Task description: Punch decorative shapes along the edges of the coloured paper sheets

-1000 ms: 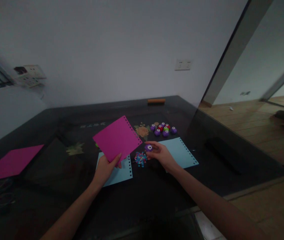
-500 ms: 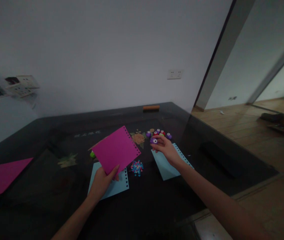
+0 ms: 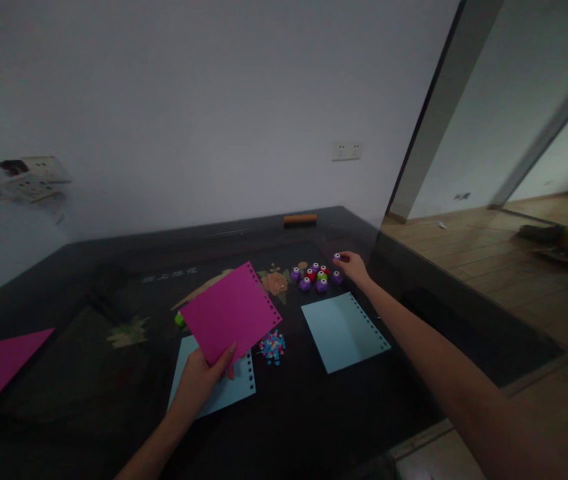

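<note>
My left hand (image 3: 203, 381) grips a square pink sheet (image 3: 231, 312) with punched holes along its right edge, holding it above a light blue punched sheet (image 3: 237, 393). The pink paper covers part of that blue sheet. Over the back right of the table, my right hand (image 3: 354, 267) pinches a small purple eye-shaped toy (image 3: 337, 257) in its fingertips. Just left of and below this hand lies a cluster of similar purple, red and green toys (image 3: 321, 285). A second light blue sheet (image 3: 345, 332) lies flat in front of the cluster.
Tiny blue, pink and white beads (image 3: 273, 346) lie heaped between the blue sheets. A green piece (image 3: 179, 319) peeks out behind the held pink sheet. Another pink sheet (image 3: 1, 367) lies far left. An orange-brown bar (image 3: 300, 219) rests near the wall on the dark table (image 3: 304, 427).
My right hand has moved back and right, to beyond the cluster. A purple toy now lies about where it held one before. My left hand keeps the pink sheet nearly in place.
</note>
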Motion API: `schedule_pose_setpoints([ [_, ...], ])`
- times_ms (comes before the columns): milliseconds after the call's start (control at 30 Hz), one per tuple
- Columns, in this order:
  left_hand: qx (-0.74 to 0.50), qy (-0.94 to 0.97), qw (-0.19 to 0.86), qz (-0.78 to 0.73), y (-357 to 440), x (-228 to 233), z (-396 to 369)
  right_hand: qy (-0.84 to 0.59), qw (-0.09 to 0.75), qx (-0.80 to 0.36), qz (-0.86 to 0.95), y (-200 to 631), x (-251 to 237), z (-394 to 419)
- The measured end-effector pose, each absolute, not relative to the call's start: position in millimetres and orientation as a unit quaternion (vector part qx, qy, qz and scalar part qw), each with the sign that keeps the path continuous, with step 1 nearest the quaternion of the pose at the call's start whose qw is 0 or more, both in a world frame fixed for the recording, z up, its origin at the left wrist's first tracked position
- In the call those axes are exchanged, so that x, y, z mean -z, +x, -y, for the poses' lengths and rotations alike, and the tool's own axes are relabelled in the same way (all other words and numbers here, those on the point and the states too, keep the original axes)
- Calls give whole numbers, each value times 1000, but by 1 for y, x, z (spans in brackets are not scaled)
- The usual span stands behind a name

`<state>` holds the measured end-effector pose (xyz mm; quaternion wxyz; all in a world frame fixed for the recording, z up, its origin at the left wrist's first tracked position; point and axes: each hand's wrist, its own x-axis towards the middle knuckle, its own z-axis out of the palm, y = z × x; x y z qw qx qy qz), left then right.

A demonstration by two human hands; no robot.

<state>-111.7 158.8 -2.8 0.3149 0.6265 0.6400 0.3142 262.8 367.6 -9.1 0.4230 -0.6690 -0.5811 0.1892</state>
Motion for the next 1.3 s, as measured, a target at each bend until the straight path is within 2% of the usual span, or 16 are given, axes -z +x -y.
schedule_pose_setpoints([
  [367,-312,628,325,-635,-111,-1,-157,-722,192,-167,643,265,6,-391],
  [600,-311,632,324,-632,-112,2,-158,-721,110,-195,656,265,3,-391],
  [733,-320,639,323,-620,-111,0,-157,-715,105,-198,662,265,2,-388],
  [1067,-329,642,317,-615,-107,-9,-155,-705,152,-198,664,259,3,-378],
  [1300,-344,640,325,-606,-105,-13,-153,-702,236,-174,649,254,-9,-364],
])
